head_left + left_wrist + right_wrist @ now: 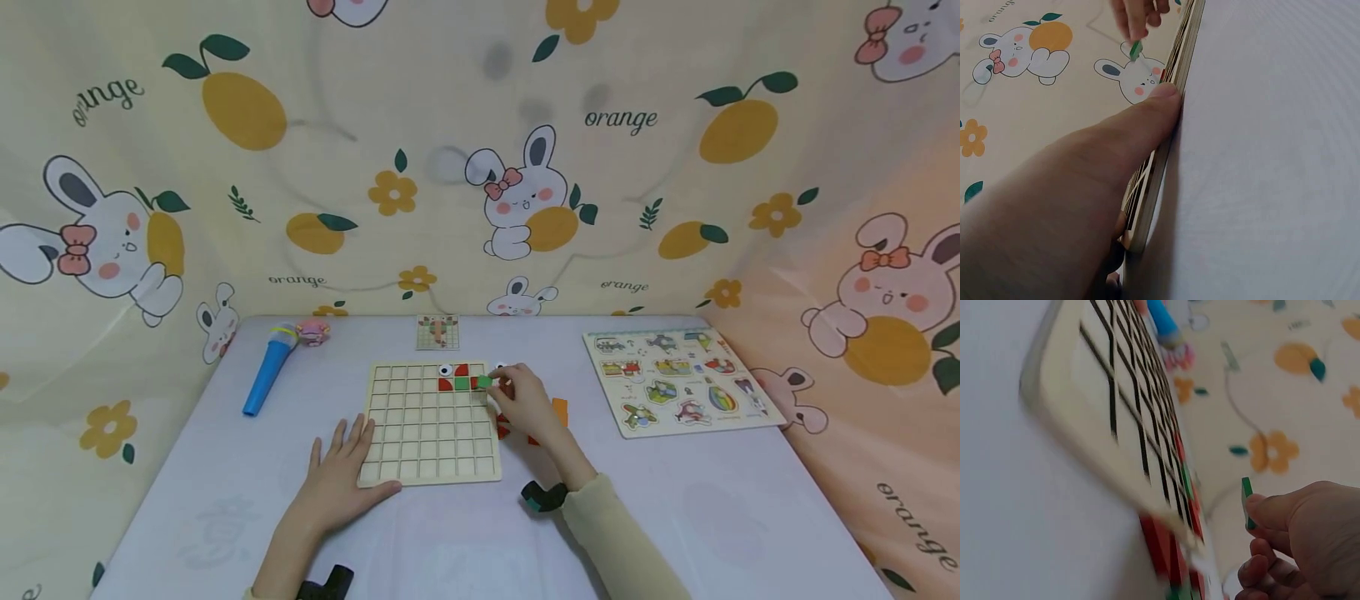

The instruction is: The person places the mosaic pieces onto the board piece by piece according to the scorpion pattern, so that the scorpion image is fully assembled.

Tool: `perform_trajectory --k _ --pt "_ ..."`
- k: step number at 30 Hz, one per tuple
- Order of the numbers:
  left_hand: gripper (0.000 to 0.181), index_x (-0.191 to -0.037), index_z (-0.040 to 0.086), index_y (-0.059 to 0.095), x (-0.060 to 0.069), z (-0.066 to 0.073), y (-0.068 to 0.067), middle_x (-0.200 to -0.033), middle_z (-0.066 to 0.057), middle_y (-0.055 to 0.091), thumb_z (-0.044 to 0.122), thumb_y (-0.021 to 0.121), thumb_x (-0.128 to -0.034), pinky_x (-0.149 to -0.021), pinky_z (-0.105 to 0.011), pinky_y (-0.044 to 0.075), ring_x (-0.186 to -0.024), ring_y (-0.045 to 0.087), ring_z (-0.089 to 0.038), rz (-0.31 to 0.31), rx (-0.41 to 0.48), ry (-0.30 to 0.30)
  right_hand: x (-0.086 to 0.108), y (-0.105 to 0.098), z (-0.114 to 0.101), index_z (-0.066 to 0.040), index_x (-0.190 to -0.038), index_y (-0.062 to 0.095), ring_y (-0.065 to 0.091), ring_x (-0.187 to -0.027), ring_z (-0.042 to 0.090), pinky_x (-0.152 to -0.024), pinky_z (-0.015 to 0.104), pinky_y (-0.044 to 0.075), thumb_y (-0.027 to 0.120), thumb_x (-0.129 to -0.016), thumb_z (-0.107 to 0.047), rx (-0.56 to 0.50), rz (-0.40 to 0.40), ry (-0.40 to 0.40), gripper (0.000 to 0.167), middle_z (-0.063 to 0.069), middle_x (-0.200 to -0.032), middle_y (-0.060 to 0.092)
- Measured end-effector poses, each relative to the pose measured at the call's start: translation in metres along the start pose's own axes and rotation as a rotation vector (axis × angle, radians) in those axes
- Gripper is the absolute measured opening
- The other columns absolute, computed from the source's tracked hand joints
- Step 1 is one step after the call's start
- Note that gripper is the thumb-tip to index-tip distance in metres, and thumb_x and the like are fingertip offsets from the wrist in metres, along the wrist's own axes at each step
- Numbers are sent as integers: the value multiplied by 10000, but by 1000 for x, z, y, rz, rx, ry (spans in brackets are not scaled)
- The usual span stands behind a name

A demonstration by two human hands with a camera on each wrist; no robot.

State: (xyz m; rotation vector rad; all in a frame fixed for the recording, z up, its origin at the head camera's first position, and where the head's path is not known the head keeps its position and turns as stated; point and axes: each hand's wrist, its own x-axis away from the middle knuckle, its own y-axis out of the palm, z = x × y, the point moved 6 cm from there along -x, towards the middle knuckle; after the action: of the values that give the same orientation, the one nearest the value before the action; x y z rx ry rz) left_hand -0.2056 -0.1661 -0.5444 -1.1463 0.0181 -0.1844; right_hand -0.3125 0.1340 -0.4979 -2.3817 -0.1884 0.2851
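A pale yellow curtain [442, 233] printed with rabbits, oranges and flowers hangs behind and at both sides. The white desk [450, 546] spreads before it. Toward the right of the desk lies a picture puzzle board [618, 392] showing vehicles and other shapes, slightly askew. Near the middle lies a wooden grid board [420, 433], flat, most of its squares bare.

The left hand [341, 467] rests at the board's near left corner, its fingers straight and spread apart, the thumb lying on the near rim. The right hand [521, 400] is at the far right part of the board, thumb and fingertips clamped on a small green tile.

A blue toy microphone [268, 371] lies on the left. A small pattern card [438, 332] sits beyond the board, near the far edge of the desk; a pink figurine [313, 332] stands just beside the microphone's head. Loose red pieces [502, 429] and an orange piece [559, 412] lie to the right of the board, partly hidden by the right hand and its wrist.

The held green tile [485, 382] is raised clear of the board. Set in the far rows are a white eye tile [446, 371], red-marked tiles [446, 384] and another green tile [462, 384].
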Motion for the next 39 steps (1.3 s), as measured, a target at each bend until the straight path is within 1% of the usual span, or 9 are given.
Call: perform_trajectory --k 4,6,11,15,19,22,26,33,39 --pt "1216 -1677 35 228 0 0 0 -1755 -185 159 802 665 -842 -1231 -768 -15 -1617 51 -497 -9 3 -5 -5 19 -18 -4 -1230 733 490 -760 155 -641 256 418 722 -1015 -133 -19 -38 -63 251 103 -1033 616" --pt "1216 -1675 29 235 0 0 -1 -1754 -191 165 800 670 -841 -1228 -772 -14 -1616 54 -501 -10 7 -4 -6 27 -25 4 -1220 735 490 -760 155 -660 259 420 725 -1013 -132 -39 -53 -86 248 118 -1027 627" --pt "1213 -1675 29 239 0 1 -2 -1753 -192 170 796 673 -842 -1227 -774 -12 -1615 57 -503 -9 9 1 -8 40 -35 -7 -1213 745 534 -835 151 -729 272 476 724 -1014 -152 -82 -72 -69 247 97 -1021 638" --pt "1208 -1676 34 235 0 1 -2 -1754 -185 168 798 667 -846 -1230 -770 -11 -1617 57 -495 -3 10 4 -8 48 -31 -20 -1221 746 531 -860 162 -722 272 470 716 -1016 -172 -47 -52 -23 256 74 -1019 625" --pt "1208 -1679 41 227 0 1 -1 -1757 -182 159 801 662 -847 -1232 -767 -14 -1619 50 -491 -6 11 0 -5 57 -25 -40 -1239 746 536 -902 169 -742 279 481 715 -1021 -192 18 -53 5 268 79 -1085 639" --pt "1205 -1677 40 236 1 1 -1 -1755 -184 165 799 666 -846 -1231 -769 -7 -1618 56 -494 -5 8 -3 -3 62 -24 -43 -1256 739 579 -964 189 -824 318 533 716 -1022 -190 37 -54 1 277 100 -1153 646" --pt "1199 -1670 27 256 2 2 -3 -1750 -193 182 791 674 -846 -1227 -777 7 -1614 70 -500 -3 8 -1 -1 67 -24 -62 -1274 737 618 -1006 207 -888 364 573 719 -1022 -189 44 -54 -5 283 89 -1140 642" --pt "1203 -1674 33 242 2 1 -2 -1755 -184 167 796 668 -847 -1228 -775 2 -1618 58 -492 -17 4 -10 1 69 -23 -49 -1298 720 629 -996 213 -854 358 562 740 -999 -167 53 6 -42 322 87 -1122 660" --pt "1199 -1673 36 253 2 1 -3 -1753 -183 178 799 666 -846 -1230 -773 8 -1617 71 -493 -6 6 -4 0 67 -23 -45 -1215 747 629 -963 209 -823 344 544 744 -996 -159 44 26 -51 246 86 -1094 663"
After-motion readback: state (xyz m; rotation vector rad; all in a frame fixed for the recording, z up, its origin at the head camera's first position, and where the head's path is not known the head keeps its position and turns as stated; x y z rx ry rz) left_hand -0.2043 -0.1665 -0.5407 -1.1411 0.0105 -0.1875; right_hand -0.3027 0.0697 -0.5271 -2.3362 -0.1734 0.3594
